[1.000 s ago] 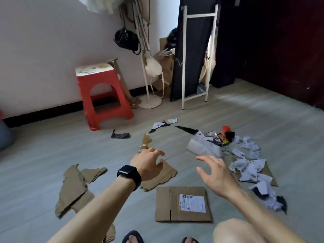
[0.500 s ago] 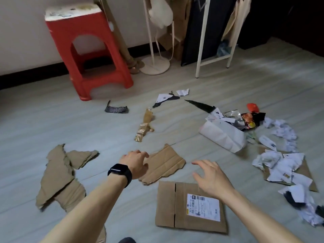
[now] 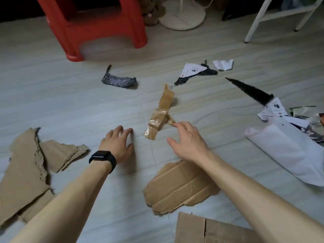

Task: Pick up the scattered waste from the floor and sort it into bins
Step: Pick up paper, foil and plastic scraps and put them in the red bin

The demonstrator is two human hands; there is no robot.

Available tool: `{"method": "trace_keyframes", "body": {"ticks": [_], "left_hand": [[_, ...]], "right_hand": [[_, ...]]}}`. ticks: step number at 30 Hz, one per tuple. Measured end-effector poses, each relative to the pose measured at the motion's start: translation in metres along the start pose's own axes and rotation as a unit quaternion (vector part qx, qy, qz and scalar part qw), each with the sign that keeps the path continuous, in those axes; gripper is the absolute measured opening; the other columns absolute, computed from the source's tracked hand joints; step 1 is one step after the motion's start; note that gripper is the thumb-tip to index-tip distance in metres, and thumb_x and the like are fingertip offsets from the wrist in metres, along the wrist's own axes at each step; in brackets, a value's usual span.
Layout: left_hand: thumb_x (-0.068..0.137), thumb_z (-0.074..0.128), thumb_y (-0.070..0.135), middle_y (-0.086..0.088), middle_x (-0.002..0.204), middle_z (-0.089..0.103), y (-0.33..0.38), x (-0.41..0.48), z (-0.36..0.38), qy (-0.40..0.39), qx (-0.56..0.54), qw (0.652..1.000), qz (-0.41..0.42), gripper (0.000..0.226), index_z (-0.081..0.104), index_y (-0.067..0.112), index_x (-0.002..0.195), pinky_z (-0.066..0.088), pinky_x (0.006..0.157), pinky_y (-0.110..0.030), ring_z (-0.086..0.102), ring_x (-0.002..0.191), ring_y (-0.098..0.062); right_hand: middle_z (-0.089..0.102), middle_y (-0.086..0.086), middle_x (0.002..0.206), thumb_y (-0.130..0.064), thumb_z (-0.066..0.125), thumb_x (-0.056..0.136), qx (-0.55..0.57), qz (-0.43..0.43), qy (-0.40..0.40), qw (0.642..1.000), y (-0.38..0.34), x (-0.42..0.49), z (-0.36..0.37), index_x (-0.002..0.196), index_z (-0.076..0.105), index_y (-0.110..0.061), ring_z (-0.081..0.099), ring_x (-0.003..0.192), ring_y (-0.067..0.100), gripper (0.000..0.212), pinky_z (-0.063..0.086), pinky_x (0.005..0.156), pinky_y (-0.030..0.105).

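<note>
Waste lies scattered on the grey floor. A crumpled strip of brown packing tape (image 3: 161,111) lies in the middle. My right hand (image 3: 188,142) is spread just below it, its fingertips touching the strip's near end and the thumb held apart. My left hand (image 3: 119,144), with a black watch on the wrist, rests fingertips-down on bare floor to the left of the tape and holds nothing. Torn cardboard pieces lie at the left (image 3: 26,169) and under my right forearm (image 3: 178,186). No bin is in view.
A flat cardboard box (image 3: 210,230) sits at the bottom edge. A white plastic bag (image 3: 289,155), paper scraps (image 3: 192,70) and black foil scraps (image 3: 119,80) lie around. A red stool (image 3: 98,23), a round stand base (image 3: 182,16) and a white rack leg (image 3: 257,20) stand behind.
The view has dropped and closed in on the floor. Both hands moved forward past the cardboard; the right hand now reaches the tape strip and the left rests on the floor.
</note>
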State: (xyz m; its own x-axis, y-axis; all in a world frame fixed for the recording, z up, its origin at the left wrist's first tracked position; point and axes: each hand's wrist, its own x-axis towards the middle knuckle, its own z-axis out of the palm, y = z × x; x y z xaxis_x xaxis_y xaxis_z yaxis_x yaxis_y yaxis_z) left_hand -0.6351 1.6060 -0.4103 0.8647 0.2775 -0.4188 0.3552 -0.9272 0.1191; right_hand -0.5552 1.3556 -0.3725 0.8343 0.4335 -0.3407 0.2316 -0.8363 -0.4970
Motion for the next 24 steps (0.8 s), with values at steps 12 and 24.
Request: {"method": "trace_keyframes", "body": {"ticks": [12,24], "left_hand": [[0.09,0.056,0.046,-0.017,0.161,0.016,-0.023,0.142,-0.052,0.11,-0.004,0.994,-0.015,0.071,0.027,0.028,0.152,0.031,0.114,-0.049,0.027,0.141,-0.042],[0.096,0.051,0.049,-0.016,0.132,0.049,-0.021,0.206,-0.064,0.148,-0.083,0.983,-0.077,0.039,0.052,0.019,0.121,0.046,0.091,-0.049,0.048,0.119,-0.04]], "right_hand": [[0.024,0.0,0.164,-0.063,0.036,0.098,-0.121,-0.017,0.158,0.98,0.011,0.094,0.073,0.146,0.042,-0.046,0.01,0.153,0.021,0.051,0.01,0.124,0.044],[0.018,0.001,0.166,-0.063,0.03,0.099,-0.138,-0.005,0.134,0.981,0.01,0.104,0.075,0.147,0.039,-0.045,0.004,0.154,0.021,0.053,0.008,0.124,0.048]]}}
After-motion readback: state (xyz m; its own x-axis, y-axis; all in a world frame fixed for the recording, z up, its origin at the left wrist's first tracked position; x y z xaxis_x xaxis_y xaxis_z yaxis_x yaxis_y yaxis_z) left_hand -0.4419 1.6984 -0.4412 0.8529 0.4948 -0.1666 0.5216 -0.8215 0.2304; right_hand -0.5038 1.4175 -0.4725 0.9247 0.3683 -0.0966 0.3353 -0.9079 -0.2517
